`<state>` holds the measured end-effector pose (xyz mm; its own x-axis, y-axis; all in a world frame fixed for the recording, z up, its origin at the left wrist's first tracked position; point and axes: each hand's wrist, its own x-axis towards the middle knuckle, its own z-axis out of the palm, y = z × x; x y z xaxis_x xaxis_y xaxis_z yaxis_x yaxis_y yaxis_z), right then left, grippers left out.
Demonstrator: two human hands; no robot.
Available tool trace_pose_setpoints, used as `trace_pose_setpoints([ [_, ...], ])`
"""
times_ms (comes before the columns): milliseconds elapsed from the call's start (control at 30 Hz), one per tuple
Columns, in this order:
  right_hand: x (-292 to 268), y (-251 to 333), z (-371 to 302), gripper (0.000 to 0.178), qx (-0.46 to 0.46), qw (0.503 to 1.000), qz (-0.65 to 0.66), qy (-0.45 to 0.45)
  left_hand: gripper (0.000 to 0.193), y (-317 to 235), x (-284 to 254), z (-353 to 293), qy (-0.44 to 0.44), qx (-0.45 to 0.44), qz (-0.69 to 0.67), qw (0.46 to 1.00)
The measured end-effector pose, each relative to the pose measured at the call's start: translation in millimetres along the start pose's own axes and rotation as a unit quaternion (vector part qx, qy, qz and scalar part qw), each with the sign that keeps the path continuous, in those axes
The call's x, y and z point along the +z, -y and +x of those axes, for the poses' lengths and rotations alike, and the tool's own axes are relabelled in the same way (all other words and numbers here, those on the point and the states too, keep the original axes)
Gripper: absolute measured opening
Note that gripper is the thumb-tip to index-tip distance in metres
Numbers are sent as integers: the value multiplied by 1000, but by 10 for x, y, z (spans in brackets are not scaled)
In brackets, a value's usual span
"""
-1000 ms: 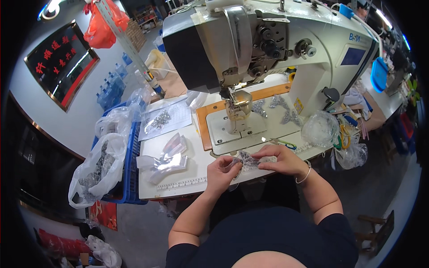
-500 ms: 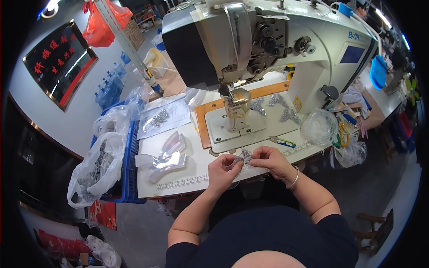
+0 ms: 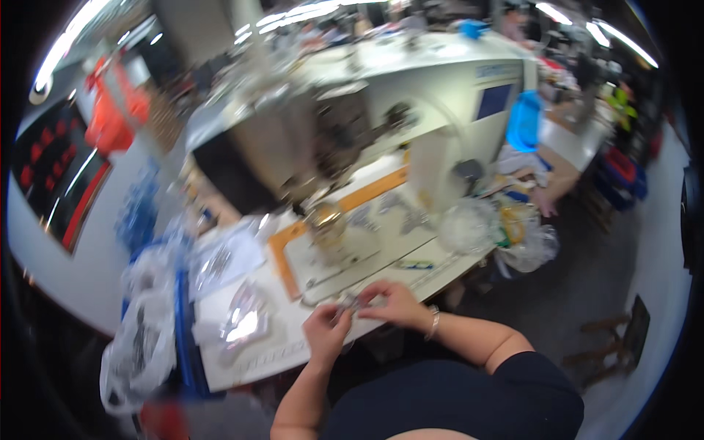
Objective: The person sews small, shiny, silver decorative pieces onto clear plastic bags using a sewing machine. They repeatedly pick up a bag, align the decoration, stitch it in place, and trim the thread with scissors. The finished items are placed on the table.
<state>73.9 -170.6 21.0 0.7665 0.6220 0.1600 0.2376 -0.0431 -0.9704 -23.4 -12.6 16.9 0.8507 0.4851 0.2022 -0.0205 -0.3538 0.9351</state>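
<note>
Over the front edge of the white sewing table point(image 3: 290, 359), my left hand point(image 3: 328, 331) and my right hand point(image 3: 394, 303) meet around a small silver-grey decorative piece point(image 3: 350, 301). Fingers of both hands are closed in a pinch on it; motion blur hides its fine shape. Beyond them stands a large white sewing machine point(image 3: 469, 73), its needle area above the bed. Several similar grey pieces point(image 3: 415, 220) lie on the bed, right of the needle. A green-and-blue thread snipper point(image 3: 416, 264) rests near the table edge, just past my right hand.
Clear plastic pieces point(image 3: 246, 319) and a paper sheet point(image 3: 242, 253) bearing small shiny parts lie at left. A blue crate point(image 3: 192, 330) with a white plastic bag point(image 3: 139, 359) adjoins the table. A clear bag point(image 3: 469, 226) sits at right; a wooden chair point(image 3: 612, 334) stands farther right.
My head view has swung up and to the right, blurring the picture, so the machine and table appear farther left. Both hands still pinch the silver-grey piece.
</note>
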Motion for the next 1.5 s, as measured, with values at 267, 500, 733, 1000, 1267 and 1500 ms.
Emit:
trace_pose_setpoints([
  [267, -27, 26, -37, 23, -51, 997, -55, -5, 15, 28, 117, -20, -5, -6, -161, 987],
  [500, -48, -3, -63, 17, -68, 997, -47, 8, 16, 83, 170, -90, 25, -30, -175, 984],
  [733, -189, 48, -90, 19, 51, 955, 213, 198, 24, -89, 71, -91, 244, -69, -433, 865],
  [1000, -167, 30, 95, 14, 42, 986, 71, 145, 33, -54, 23, -50, 148, -104, -316, 931],
  [1267, -16, 268, 732, 11, 39, 972, 213, 89, 37, -259, -339, 716, 140, -93, -288, 943],
  [1500, -8, 462, 1128, 11, 134, 938, 312, 67, 35, -435, -466, 1177, 162, -169, -340, 911],
])
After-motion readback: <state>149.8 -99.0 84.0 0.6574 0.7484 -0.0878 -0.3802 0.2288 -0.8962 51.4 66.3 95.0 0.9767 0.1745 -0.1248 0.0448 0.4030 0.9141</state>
